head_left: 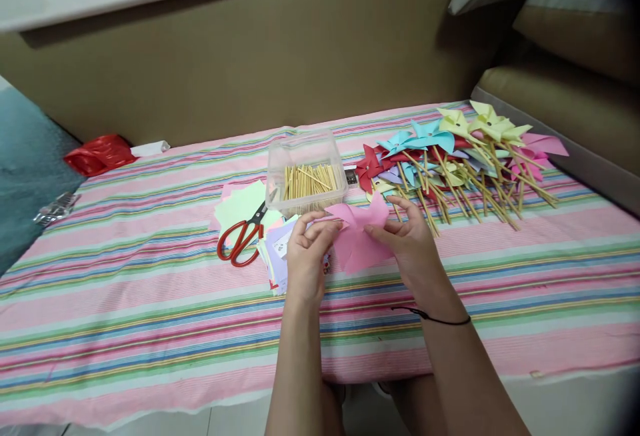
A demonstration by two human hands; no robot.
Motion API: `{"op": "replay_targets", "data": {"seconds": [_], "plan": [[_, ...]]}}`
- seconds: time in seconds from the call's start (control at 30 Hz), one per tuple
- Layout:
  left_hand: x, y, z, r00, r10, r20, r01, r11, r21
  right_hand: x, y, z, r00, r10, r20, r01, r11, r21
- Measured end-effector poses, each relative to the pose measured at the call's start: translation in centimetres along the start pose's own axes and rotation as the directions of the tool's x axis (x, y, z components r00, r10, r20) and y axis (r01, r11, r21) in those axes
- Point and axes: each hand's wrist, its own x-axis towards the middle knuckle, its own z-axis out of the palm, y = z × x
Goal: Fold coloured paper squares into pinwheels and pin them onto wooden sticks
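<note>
A pink paper sheet (pixel 357 249), cut and partly folded like a pinwheel, is held up between my two hands above the striped cloth. My left hand (pixel 313 243) pinches its left side. On the other side, the thumb and fingers of my right hand (pixel 407 236) grip the paper near its middle and right edge. Just behind the paper stands a clear plastic box (pixel 306 189) with many short wooden sticks (pixel 310 181) in it. Red-handled scissors (pixel 243 236) lie to the left, on and beside pale paper sheets (pixel 245 203). More coloured paper (pixel 275 256) is partly hidden by my left hand.
A pile of finished pinwheels (pixel 450 156) on sticks lies at the back right. At the far left are a red plastic bag (pixel 100 155) and a clear packet of small metallic items (pixel 56 208). A brown padded panel (pixel 250 63) rises behind the striped cloth (pixel 150 329).
</note>
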Motion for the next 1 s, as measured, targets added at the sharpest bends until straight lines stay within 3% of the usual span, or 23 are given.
{"op": "replay_targets", "data": {"seconds": [0.33, 0.57, 1.0], "plan": [[0.04, -0.94, 0.80, 0.994, -0.033, -0.103, 0.024, 0.996, -0.084, -0.41, -0.50, 0.54, 0.999, -0.021, 0.050, 0.020, 1.000, 0.010], [-0.24, -1.06, 0.92, 0.988, -0.143, -0.052, 0.141, 0.989, -0.047, -0.29, -0.14, 0.36, 0.993, -0.070, 0.100, 0.075, 0.996, -0.041], [-0.43, -0.68, 0.93, 0.990, -0.141, -0.019, 0.142, 0.988, 0.058, -0.42, -0.09, 0.24, 0.987, -0.096, 0.131, 0.109, 0.990, -0.090]]}}
